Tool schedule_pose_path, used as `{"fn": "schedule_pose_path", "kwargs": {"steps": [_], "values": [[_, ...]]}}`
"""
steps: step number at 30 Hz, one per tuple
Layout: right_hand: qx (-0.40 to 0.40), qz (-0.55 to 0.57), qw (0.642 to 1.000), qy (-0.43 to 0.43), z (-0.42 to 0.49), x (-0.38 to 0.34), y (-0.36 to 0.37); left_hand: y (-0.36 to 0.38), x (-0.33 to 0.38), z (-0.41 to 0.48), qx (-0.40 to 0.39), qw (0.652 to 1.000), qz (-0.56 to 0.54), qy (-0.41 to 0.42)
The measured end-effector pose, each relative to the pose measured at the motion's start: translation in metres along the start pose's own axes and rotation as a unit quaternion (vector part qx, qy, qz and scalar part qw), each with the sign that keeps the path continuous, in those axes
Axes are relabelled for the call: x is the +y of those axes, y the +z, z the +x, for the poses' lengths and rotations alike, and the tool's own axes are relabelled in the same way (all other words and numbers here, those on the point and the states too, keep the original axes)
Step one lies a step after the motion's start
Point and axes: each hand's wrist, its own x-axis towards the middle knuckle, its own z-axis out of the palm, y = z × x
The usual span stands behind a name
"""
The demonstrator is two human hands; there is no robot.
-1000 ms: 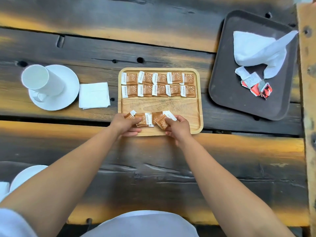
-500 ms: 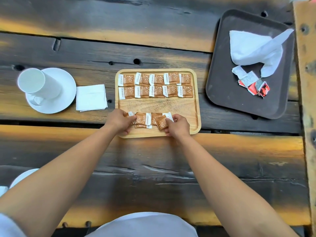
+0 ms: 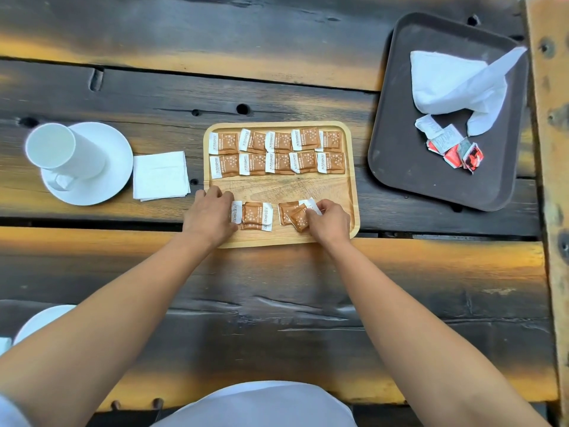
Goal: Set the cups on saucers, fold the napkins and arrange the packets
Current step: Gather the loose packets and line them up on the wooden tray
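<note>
A wooden tray (image 3: 351,192) holds two neat rows of brown sugar packets (image 3: 277,152) at its far side. Loose brown packets lie along its near edge in two small piles. My left hand (image 3: 211,215) rests on the left pile (image 3: 255,215), covering one packet's end. My right hand (image 3: 328,221) pinches a tilted packet (image 3: 298,218) on the right pile. A white cup (image 3: 61,152) lies tipped on a white saucer (image 3: 114,174) at the left, beside a folded white napkin (image 3: 160,175).
A dark tray (image 3: 400,143) at the right holds a crumpled white napkin (image 3: 455,81) and red-and-white packets (image 3: 452,149). Part of another white saucer (image 3: 40,322) shows at the lower left. A wooden post (image 3: 551,180) runs along the right edge.
The loose packets near the tray's front have been drawn apart into two piles. My left hand slid left over its pile; my right hand keeps the tilted packet.
</note>
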Motion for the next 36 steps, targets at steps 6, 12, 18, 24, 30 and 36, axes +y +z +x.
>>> {"fn": "schedule_pose_path", "kwargs": {"steps": [6,12,18,24,30,36], "values": [[-0.017,0.008,1.0,-0.01,0.004,0.002,-0.007,0.001,0.002,-0.004,0.022,0.999,0.024,0.021],[0.013,0.051,0.998,-0.019,0.01,0.008,-0.025,0.007,-0.001,-0.003,0.021,0.999,0.02,0.034],[0.03,0.017,0.999,0.013,0.021,0.013,-0.033,0.011,0.002,-0.006,0.024,0.998,0.043,0.039],[0.025,-0.037,0.999,0.011,0.023,0.014,-0.03,0.015,0.017,-0.009,0.064,0.996,0.01,0.067],[0.028,-0.043,0.999,0.001,0.02,0.018,-0.034,0.016,0.031,-0.001,0.05,0.996,0.026,0.069],[0.032,-0.04,0.999,-0.011,0.014,0.025,-0.043,0.013,0.032,0.002,0.058,0.996,0.007,0.073]]}}
